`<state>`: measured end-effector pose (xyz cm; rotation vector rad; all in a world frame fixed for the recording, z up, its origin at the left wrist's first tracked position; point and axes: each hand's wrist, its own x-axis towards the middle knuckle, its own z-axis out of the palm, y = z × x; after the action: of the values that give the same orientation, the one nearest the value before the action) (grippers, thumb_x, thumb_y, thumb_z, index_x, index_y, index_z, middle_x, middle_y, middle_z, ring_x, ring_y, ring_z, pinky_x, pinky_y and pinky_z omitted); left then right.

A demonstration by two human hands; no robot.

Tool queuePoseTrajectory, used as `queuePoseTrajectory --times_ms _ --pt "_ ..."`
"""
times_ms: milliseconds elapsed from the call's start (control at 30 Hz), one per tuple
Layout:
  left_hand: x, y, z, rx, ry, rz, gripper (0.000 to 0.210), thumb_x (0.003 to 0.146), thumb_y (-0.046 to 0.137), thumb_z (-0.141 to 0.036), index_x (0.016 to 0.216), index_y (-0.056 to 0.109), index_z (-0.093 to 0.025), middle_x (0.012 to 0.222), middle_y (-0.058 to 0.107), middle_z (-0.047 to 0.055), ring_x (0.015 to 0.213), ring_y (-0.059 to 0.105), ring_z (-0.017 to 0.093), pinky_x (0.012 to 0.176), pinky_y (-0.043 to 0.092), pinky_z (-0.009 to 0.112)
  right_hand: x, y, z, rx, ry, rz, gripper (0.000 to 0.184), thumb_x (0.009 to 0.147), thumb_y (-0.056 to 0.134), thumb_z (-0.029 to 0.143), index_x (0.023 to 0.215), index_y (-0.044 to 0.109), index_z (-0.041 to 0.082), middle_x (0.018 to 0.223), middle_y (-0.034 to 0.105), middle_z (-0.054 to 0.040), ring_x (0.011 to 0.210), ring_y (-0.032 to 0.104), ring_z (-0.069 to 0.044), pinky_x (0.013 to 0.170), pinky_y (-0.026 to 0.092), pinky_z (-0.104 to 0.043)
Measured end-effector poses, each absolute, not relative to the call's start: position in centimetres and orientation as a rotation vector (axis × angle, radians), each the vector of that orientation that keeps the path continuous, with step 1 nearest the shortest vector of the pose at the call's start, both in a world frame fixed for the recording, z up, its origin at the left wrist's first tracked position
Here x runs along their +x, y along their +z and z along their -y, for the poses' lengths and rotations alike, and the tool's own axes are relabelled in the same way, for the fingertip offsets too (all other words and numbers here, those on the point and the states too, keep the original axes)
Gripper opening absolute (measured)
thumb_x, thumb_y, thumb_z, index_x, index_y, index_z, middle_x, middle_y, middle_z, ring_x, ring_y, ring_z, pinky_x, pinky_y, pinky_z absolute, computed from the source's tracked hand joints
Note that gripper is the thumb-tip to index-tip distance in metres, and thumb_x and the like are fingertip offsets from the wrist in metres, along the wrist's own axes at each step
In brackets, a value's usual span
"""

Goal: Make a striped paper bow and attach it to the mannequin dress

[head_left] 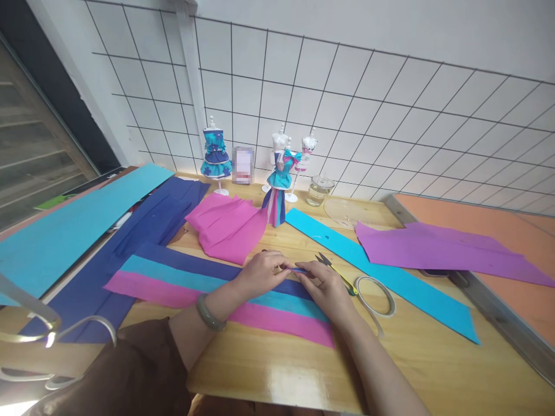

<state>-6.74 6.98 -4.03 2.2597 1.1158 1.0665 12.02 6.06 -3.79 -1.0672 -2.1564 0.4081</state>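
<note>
Across the wooden table lies a striped crepe-paper-like sheet (173, 282) with dark blue, light blue and pink bands. Near its upper edge, my left hand (265, 270) pinches a small dark blue and pinkish piece (299, 270) between thumb and fingers. My right hand (323, 287) is closed on the same piece, its fingertips close to the left ones. Whether this piece is part of the sheet's edge, I cannot tell. Yellow and black thread snips (350, 286) lie just beyond my right hand. A roll of white tape (392, 300) rests to the right of them.
Dress forms (215, 153) in small outfits stand at the back, one with a striped skirt (276, 207). Pink (228, 225), dark blue (143, 222), light blue (385, 271) and purple (437, 245) sheets lie around. A glass (319, 192) stands near the wall grid.
</note>
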Motion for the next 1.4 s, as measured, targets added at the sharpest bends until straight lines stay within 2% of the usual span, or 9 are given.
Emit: queuePoseTrajectory --times_ms 133,300,467,600,700,867,1167,1400 --pt "-6.7 -4.0 -7.0 2.274 1.064 -1.123 0.011 0.077 0.053 -0.019 0.080 0.064 -0.018 0.077 0.064 0.002 0.076 0.058 0.014 0.072 0.043 0.025 12.0 -3.4 -6.1 -1.029 0.423 2.179 0.018 0.085 0.046 0.026 0.091 0.063 0.020 0.081 0.064 -0.0067 0.073 0.060 -0.016 0.067 0.049 -0.030" --pt "-6.7 -3.9 -6.9 2.228 1.048 -1.134 0.012 0.075 0.054 -0.019 0.084 0.062 -0.018 0.082 0.064 0.002 0.079 0.058 0.014 0.073 0.044 0.025 12.0 -3.3 -6.1 -1.026 0.426 2.181 0.018 0.085 0.046 0.025 0.092 0.062 0.020 0.082 0.064 -0.0065 0.075 0.061 -0.017 0.067 0.049 -0.030" --pt "-6.7 -4.0 -6.9 2.048 1.011 -1.148 0.029 0.073 0.057 -0.021 0.101 0.057 -0.021 0.090 0.063 0.002 0.080 0.058 0.013 0.074 0.045 0.024 12.0 -3.2 -5.9 -1.024 0.424 2.164 0.017 0.084 0.048 0.023 0.092 0.062 0.020 0.083 0.064 -0.0066 0.077 0.060 -0.017 0.069 0.049 -0.030" --pt "-6.5 -3.9 -6.8 1.846 0.985 -1.131 0.040 0.070 0.061 -0.030 0.108 0.052 -0.021 0.089 0.059 0.002 0.065 0.055 0.009 0.063 0.046 0.022 12.0 -3.3 -5.9 -1.018 0.407 2.157 0.017 0.084 0.047 0.022 0.092 0.062 0.020 0.084 0.064 -0.0067 0.078 0.060 -0.017 0.069 0.049 -0.030" --pt "-6.4 -3.8 -6.7 1.758 0.966 -1.083 0.035 0.071 0.059 -0.031 0.103 0.052 -0.019 0.088 0.057 0.003 0.060 0.052 0.007 0.057 0.045 0.020 12.0 -3.3 -5.9 -1.006 0.392 2.163 0.017 0.084 0.047 0.022 0.092 0.062 0.020 0.084 0.064 -0.0068 0.077 0.060 -0.016 0.068 0.050 -0.029" --pt "-6.2 -4.0 -6.7 1.724 0.982 -1.016 0.025 0.071 0.056 -0.024 0.094 0.051 -0.016 0.089 0.056 0.004 0.064 0.053 0.007 0.060 0.044 0.021 12.1 -3.2 -6.0 -0.993 0.359 2.174 0.019 0.085 0.047 0.023 0.093 0.063 0.020 0.083 0.064 -0.0071 0.077 0.061 -0.017 0.068 0.050 -0.030" --pt "-6.0 -3.6 -6.4 1.627 0.984 -1.051 0.031 0.067 0.063 -0.030 0.093 0.053 -0.016 0.081 0.052 0.000 0.055 0.045 0.004 0.050 0.038 0.017 12.1 -3.5 -6.0 -1.001 0.351 2.168 0.018 0.084 0.048 0.023 0.092 0.063 0.020 0.082 0.064 -0.0070 0.076 0.061 -0.017 0.067 0.050 -0.029" --pt "-5.7 -4.4 -7.0 1.484 1.027 -0.954 0.022 0.072 0.057 -0.021 0.093 0.051 -0.014 0.075 0.051 0.000 0.066 0.052 0.008 0.063 0.043 0.021 12.0 -3.5 -6.0 -1.009 0.316 2.163 0.017 0.084 0.049 0.022 0.093 0.063 0.019 0.082 0.064 -0.0069 0.076 0.060 -0.016 0.068 0.050 -0.028"
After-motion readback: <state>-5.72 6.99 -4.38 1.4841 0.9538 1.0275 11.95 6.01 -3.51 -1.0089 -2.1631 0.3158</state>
